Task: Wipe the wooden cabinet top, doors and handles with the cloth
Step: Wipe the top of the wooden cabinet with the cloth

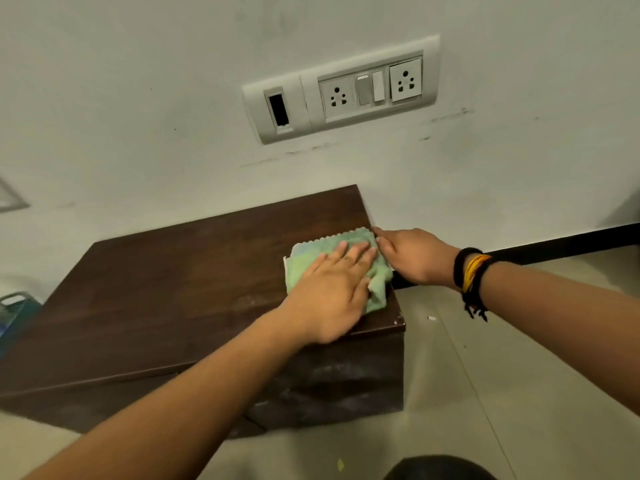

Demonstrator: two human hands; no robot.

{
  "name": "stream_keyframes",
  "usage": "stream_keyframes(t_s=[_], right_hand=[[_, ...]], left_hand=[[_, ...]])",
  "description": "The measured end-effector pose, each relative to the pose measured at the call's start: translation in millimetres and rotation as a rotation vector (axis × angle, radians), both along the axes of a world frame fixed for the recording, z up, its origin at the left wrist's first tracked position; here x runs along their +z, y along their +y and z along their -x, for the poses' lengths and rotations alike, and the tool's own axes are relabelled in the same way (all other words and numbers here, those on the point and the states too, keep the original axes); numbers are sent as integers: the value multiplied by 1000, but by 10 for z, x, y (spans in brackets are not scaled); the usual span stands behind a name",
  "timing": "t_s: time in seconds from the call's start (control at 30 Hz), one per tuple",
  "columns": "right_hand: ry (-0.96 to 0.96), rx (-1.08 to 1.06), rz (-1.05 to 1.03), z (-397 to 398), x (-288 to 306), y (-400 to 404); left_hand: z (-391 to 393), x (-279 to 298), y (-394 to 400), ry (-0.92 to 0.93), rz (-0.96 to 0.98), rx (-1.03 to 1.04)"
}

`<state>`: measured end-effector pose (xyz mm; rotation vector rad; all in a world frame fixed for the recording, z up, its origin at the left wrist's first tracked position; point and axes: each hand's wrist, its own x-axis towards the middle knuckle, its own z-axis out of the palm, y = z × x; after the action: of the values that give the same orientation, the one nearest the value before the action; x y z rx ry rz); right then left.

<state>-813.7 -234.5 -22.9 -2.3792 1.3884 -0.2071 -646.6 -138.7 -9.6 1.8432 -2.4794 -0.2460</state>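
A low dark wooden cabinet stands against the wall, and its top (173,289) shows dusty streaks. A light green cloth (346,239) with a scalloped edge lies at the top's right end. My left hand (332,292) presses flat on the cloth with the fingers stretched toward the wall. My right hand (412,254) rests at the cabinet's right edge, its fingertips against the side of the cloth, and holds nothing. It wears black and yellow wrist threads. The cabinet's right side face (339,386) looks smudged. Doors and handles are out of sight.
A socket and switch panel (343,90) sits on the white wall above the cabinet. A black skirting (554,245) runs along the wall on the right over a beige tiled floor (485,375). A blue object (14,313) stands at the far left.
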Motion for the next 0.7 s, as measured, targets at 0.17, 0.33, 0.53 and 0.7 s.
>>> stream_keyframes(t_s=[0.17,0.33,0.53,0.7], right_hand=[[-18,77,-139,163,103,79],[117,29,-125,70,256,58],[249,-36,-18,-58,255,345],[351,70,112,-560,259,861]], left_hand=[[-316,-10,505,-75,3,197],[221,-34,421,-28,56,-33],[-111,-183,657,-119,140,-169],[-805,-283,863,-185,240,-148]])
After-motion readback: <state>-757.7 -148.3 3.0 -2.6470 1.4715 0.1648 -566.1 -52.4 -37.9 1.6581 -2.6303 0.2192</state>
